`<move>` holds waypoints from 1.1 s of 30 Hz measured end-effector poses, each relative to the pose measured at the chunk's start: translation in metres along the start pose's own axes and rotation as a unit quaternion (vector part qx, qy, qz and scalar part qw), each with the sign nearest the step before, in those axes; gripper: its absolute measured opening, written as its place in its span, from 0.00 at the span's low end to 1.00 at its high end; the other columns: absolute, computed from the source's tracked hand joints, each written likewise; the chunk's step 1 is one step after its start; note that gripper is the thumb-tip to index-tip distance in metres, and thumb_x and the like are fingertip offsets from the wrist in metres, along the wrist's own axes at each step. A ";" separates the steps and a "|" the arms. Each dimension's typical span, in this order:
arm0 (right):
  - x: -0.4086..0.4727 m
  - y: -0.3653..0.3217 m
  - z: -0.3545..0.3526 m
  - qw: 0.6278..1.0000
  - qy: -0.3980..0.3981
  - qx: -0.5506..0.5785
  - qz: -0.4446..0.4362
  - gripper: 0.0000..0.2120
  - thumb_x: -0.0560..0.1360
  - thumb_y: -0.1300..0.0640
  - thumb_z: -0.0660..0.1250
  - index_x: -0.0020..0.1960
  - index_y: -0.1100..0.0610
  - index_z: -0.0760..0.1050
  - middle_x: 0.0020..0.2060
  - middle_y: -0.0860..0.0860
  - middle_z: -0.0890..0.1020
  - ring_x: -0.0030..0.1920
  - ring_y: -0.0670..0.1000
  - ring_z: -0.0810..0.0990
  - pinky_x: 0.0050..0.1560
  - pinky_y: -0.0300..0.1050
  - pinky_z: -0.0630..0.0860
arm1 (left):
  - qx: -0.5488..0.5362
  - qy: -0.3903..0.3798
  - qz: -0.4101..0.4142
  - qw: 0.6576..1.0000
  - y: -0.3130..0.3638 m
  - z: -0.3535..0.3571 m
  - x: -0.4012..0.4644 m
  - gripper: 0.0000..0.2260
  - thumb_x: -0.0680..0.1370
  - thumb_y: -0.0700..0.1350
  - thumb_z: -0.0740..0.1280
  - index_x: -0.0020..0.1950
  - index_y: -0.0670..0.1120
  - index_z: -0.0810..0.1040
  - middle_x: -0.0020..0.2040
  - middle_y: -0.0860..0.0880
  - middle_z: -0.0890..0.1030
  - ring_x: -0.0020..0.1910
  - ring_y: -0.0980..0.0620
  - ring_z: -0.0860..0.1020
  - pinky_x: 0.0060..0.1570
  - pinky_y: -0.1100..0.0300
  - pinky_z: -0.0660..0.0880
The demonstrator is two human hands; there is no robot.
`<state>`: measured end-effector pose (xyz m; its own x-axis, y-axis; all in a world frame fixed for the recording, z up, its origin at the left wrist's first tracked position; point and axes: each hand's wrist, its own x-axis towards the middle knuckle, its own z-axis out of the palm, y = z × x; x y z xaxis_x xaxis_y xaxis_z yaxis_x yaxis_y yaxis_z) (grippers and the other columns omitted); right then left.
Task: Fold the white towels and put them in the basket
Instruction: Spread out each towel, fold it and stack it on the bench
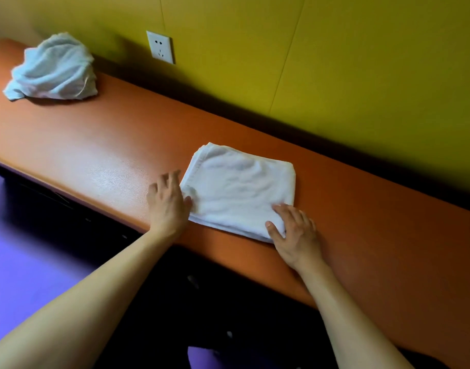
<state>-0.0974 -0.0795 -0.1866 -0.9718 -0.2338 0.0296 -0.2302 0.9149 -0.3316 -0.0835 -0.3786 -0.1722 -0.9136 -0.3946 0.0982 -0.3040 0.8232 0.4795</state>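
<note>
Orange worktop (95,145) against a yellow wall: both hands' fingers lie straight, left hand (167,202) beside the folded towel (239,190), right hand (295,233) pressing its near corner; a crumpled towel (52,69) sits well beyond the left fingers.

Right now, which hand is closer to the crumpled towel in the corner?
Left. The left hand is at the folded towel's left edge, on the side toward the crumpled towel. The right hand rests on the folded towel's near right corner, farther away.

Dim, warm light; soft glare on the orange counter (100,166); blurred, shadowed corners; wide-angle bending at edges.
</note>
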 end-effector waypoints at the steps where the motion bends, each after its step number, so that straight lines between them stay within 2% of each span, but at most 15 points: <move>1: -0.002 0.000 -0.001 1.000 -0.002 -0.006 0.000 0.27 0.78 0.36 0.50 0.72 0.45 0.71 0.70 0.46 0.73 0.69 0.52 0.70 0.68 0.55 0.66 | 0.036 0.011 0.045 0.998 0.011 0.000 -0.006 0.26 0.72 0.38 0.72 0.69 0.46 0.72 0.65 0.41 0.74 0.58 0.35 0.73 0.57 0.44 0.70; 4: -0.009 -0.008 -0.006 1.000 0.027 -0.004 0.007 0.26 0.78 0.42 0.47 0.66 0.48 0.77 0.63 0.48 0.79 0.61 0.56 0.76 0.60 0.54 0.69 | 0.030 -0.037 0.255 0.966 0.053 0.008 -0.046 0.24 0.70 0.36 0.66 0.66 0.45 0.77 0.66 0.44 0.77 0.57 0.38 0.76 0.55 0.44 0.75; 6: -0.016 -0.011 -0.008 0.999 0.038 -0.022 0.016 0.25 0.76 0.46 0.49 0.62 0.48 0.80 0.57 0.49 0.82 0.55 0.56 0.77 0.54 0.53 0.69 | 0.026 -0.115 0.335 0.935 0.077 0.017 -0.078 0.25 0.70 0.44 0.61 0.67 0.45 0.76 0.65 0.46 0.78 0.56 0.40 0.77 0.54 0.46 0.76; 9: -0.041 -0.004 -0.011 0.997 0.027 -0.067 0.014 0.19 0.75 0.51 0.55 0.60 0.46 0.80 0.51 0.47 0.82 0.50 0.56 0.77 0.49 0.52 0.66 | 0.080 -0.190 0.344 0.916 0.092 0.031 -0.118 0.34 0.66 0.54 0.62 0.71 0.45 0.72 0.65 0.46 0.78 0.55 0.40 0.77 0.54 0.46 0.75; 11: -0.063 0.004 -0.013 0.996 0.028 -0.085 0.010 0.17 0.74 0.53 0.60 0.59 0.46 0.81 0.48 0.46 0.82 0.47 0.56 0.77 0.47 0.51 0.64 | 0.133 -0.198 0.350 0.906 0.096 0.037 -0.134 0.37 0.63 0.55 0.66 0.72 0.45 0.72 0.63 0.45 0.77 0.54 0.40 0.77 0.55 0.45 0.74; 16: -0.109 0.006 -0.021 0.996 0.025 -0.084 -0.006 0.14 0.74 0.50 0.59 0.54 0.47 0.82 0.44 0.46 0.80 0.47 0.55 0.77 0.48 0.52 0.64 | 0.144 -0.159 0.391 0.895 0.099 0.043 -0.153 0.26 0.67 0.50 0.69 0.64 0.45 0.76 0.57 0.44 0.77 0.52 0.39 0.77 0.63 0.40 0.71; 19: -0.129 0.008 -0.031 0.999 0.005 -0.050 -0.018 0.14 0.71 0.45 0.63 0.53 0.46 0.81 0.47 0.46 0.80 0.53 0.53 0.75 0.55 0.52 0.65 | 0.119 -0.145 0.416 0.890 0.093 0.039 -0.160 0.17 0.71 0.46 0.63 0.59 0.47 0.80 0.55 0.48 0.80 0.54 0.42 0.79 0.66 0.40 0.70; 22: -0.145 0.030 -0.037 0.998 -0.020 -0.047 -0.020 0.25 0.65 0.42 0.70 0.61 0.45 0.75 0.61 0.45 0.76 0.65 0.50 0.71 0.69 0.55 0.61 | 0.039 -0.179 0.398 0.899 0.084 0.026 -0.162 0.19 0.71 0.46 0.62 0.60 0.48 0.79 0.55 0.51 0.81 0.57 0.46 0.79 0.68 0.44 0.69; 24: -0.150 0.046 -0.042 0.998 -0.032 -0.045 0.019 0.32 0.63 0.49 0.75 0.65 0.47 0.72 0.63 0.44 0.75 0.68 0.50 0.70 0.73 0.57 0.57 | -0.031 -0.203 0.368 0.907 0.079 0.010 -0.164 0.17 0.73 0.45 0.62 0.61 0.48 0.77 0.55 0.51 0.80 0.55 0.46 0.78 0.63 0.51 0.71; 26: -0.152 0.056 -0.049 0.999 -0.017 -0.022 0.029 0.29 0.63 0.56 0.75 0.62 0.48 0.74 0.60 0.44 0.77 0.65 0.51 0.74 0.71 0.56 0.60 | -0.094 -0.219 0.313 0.919 0.077 -0.007 -0.165 0.14 0.74 0.43 0.64 0.60 0.48 0.74 0.52 0.52 0.80 0.51 0.48 0.78 0.53 0.56 0.72; 28: -0.152 0.063 -0.054 1.000 0.008 0.009 0.015 0.22 0.64 0.58 0.71 0.58 0.49 0.77 0.57 0.46 0.80 0.64 0.53 0.76 0.68 0.54 0.64 | -0.135 -0.213 0.254 0.934 0.072 -0.018 -0.165 0.12 0.75 0.42 0.66 0.58 0.51 0.72 0.49 0.56 0.79 0.47 0.53 0.77 0.47 0.57 0.72; 32: -0.157 0.065 -0.067 0.980 0.028 0.188 0.064 0.13 0.71 0.55 0.73 0.55 0.48 0.80 0.58 0.41 0.80 0.67 0.47 0.73 0.73 0.45 0.61 | -0.225 -0.189 0.142 0.945 0.063 -0.027 -0.161 0.08 0.78 0.43 0.67 0.54 0.54 0.74 0.45 0.56 0.82 0.45 0.57 0.81 0.47 0.57 0.77; 33: -0.158 0.062 -0.072 0.970 0.024 0.227 0.078 0.10 0.72 0.55 0.74 0.53 0.47 0.79 0.57 0.40 0.81 0.65 0.47 0.75 0.70 0.44 0.65 | -0.243 -0.182 0.122 0.945 0.063 -0.029 -0.160 0.07 0.79 0.44 0.67 0.54 0.54 0.74 0.45 0.55 0.82 0.46 0.57 0.81 0.48 0.57 0.78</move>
<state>0.0383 0.0380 -0.1435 -0.9968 -0.0783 -0.0152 -0.0438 0.6962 -0.7165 0.0510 -0.2752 -0.1325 -0.9998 0.0214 -0.0060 0.0068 0.5521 0.8338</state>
